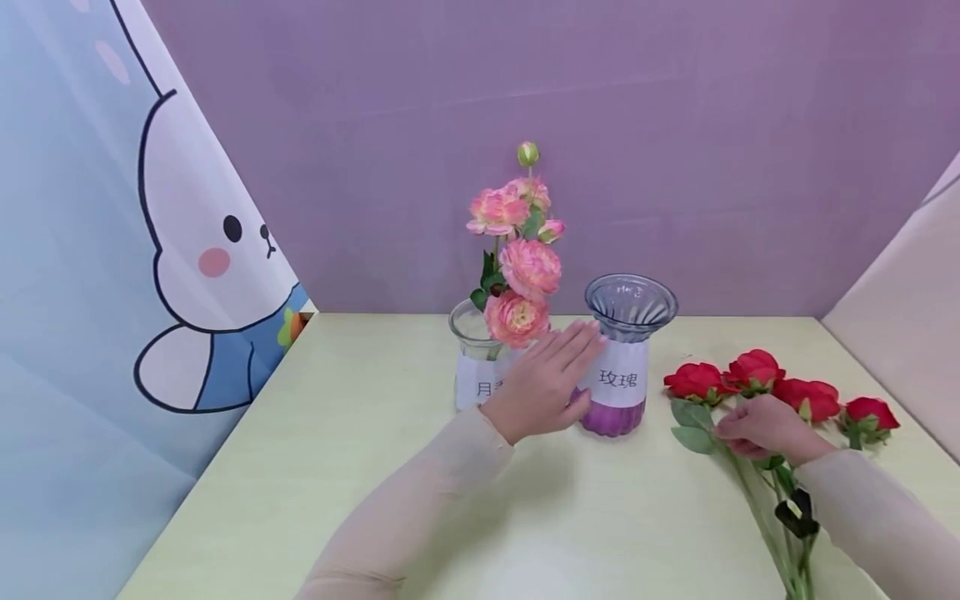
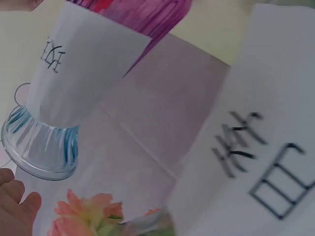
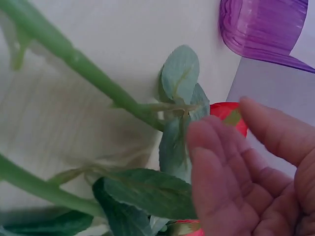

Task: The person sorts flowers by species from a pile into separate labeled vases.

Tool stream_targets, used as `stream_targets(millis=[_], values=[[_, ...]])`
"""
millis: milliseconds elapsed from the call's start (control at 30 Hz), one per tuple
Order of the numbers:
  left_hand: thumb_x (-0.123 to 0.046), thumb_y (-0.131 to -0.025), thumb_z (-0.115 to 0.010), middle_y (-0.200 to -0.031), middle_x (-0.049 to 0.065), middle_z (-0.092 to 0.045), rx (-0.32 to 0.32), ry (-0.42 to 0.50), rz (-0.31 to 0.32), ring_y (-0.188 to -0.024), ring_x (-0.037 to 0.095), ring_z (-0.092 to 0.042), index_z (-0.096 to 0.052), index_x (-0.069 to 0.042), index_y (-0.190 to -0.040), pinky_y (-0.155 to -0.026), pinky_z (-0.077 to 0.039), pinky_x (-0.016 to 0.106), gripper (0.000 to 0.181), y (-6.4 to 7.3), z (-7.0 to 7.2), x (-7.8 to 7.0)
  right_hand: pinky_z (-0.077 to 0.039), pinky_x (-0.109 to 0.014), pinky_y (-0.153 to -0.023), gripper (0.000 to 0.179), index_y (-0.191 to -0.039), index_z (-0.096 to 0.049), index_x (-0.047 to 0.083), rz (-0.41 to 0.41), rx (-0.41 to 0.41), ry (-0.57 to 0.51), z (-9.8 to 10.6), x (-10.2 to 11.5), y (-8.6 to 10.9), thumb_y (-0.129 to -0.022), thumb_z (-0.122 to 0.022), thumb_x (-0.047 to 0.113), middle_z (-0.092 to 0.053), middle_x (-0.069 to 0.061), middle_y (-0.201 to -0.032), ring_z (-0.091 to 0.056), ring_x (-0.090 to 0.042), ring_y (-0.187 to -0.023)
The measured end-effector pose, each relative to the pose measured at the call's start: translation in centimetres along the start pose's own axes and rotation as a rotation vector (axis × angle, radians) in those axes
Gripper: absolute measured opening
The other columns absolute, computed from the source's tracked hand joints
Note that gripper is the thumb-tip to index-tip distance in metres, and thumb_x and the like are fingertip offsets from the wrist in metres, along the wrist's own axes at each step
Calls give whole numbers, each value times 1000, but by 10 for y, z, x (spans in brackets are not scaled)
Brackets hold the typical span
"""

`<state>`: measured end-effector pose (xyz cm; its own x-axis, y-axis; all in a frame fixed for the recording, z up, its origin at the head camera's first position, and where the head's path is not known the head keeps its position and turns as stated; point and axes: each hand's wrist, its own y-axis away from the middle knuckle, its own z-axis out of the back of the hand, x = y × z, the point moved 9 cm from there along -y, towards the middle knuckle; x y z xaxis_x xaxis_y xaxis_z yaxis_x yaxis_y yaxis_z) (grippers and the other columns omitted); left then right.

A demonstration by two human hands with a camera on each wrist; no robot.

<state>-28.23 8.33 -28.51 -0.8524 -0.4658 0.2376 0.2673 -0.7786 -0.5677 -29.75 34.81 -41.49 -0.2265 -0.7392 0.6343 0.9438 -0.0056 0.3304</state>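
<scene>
My left hand, fingers straight, reaches between two glass vases, its fingertips by the purple-bottomed vase with a white label. Whether they touch it is unclear. In the left wrist view this vase's flared rim is close to the fingers. The other vase, clear and labelled, holds pink flowers. On the right, several red roses lie on the table. My right hand is over their stems; its thumb and fingers stand apart beside green leaves, with no stem visibly gripped.
The pale table meets a purple cloth backdrop at the back. A blue curtain with a cartoon rabbit hangs on the left. A black piece sits around the rose stems, near my right sleeve.
</scene>
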Motion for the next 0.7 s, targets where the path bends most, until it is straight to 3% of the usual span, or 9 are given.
stream_targets(millis=[233,433,533,700], values=[[-31,-90,-60,-149,14,-39,45,-25,17,-140,26,-30,-43,-2,-142,-115,-20,35,62,-20,0,-4,-49,-29,-53,26,-62,-60,5,-32,11,26,4,0,-3,-86,-66,13,-53,-2,-56,-50,-15,-50],[-36,-94,-53,-153,12,-31,196,-53,68,-143,24,-24,-33,-3,-148,-115,-22,37,66,-27,-11,-1,-49,-27,-53,25,-64,-61,4,-60,47,8,8,1,-12,-86,-65,13,-54,-2,-56,-50,-14,-49],[-38,-95,-51,-155,11,-27,255,-84,92,-144,23,-21,-30,-4,-149,-115,-19,36,68,-27,-16,1,-52,-27,-55,21,-69,-64,2,-87,43,-54,9,-2,-19,-86,-66,14,-56,-2,-58,-53,-14,-51],[-39,-95,-49,-155,11,-28,281,-100,126,-144,22,-21,-30,-4,-149,-114,-17,35,67,-27,-18,3,-57,-29,-60,19,-84,-65,-5,-171,7,-181,12,-11,-29,-85,-69,14,-62,-4,-63,-63,-18,-56]])
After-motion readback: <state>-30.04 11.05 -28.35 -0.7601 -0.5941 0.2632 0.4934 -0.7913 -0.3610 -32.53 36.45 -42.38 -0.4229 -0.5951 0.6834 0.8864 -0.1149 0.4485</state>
